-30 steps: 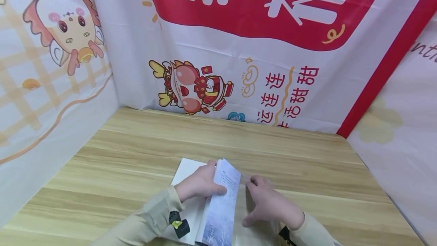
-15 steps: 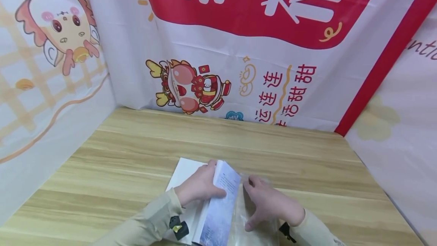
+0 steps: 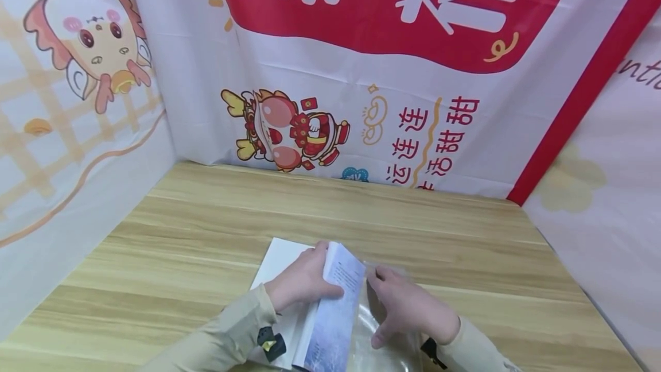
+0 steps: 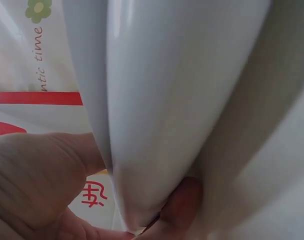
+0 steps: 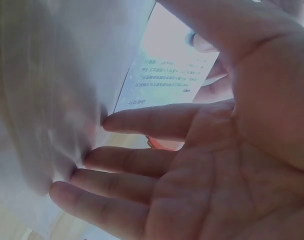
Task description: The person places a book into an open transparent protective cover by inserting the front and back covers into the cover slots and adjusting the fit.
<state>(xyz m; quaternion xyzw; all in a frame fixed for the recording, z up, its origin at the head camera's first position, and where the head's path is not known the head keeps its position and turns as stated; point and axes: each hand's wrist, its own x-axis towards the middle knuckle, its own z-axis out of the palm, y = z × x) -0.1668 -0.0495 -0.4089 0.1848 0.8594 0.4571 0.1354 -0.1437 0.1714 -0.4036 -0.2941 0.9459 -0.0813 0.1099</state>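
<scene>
Near the table's front edge, my left hand (image 3: 302, 280) grips a book (image 3: 335, 309) with a pale blue-violet printed cover, thumb on the printed side and fingers behind. A white sheet or board (image 3: 276, 260) of it spreads out to the left. In the left wrist view, a smooth white fold (image 4: 157, 100) stands between thumb and fingers. My right hand (image 3: 410, 306) is on a clear plastic sheet (image 3: 384, 355) beside the book. Its fingers reach out straight in the right wrist view, fingertips touching the plastic film (image 5: 52, 110). The lower end of the book runs out of the head view.
Wood-grain table (image 3: 206, 211) extends behind and to both sides of the hands. Printed cloth walls enclose it: a red and white one (image 3: 191, 73) at the back, others at left and right.
The plastic sheet under my right hand has shifted and now shows bright glare. My right thumb has moved slightly right. My left hand keeps its grip on the book.
</scene>
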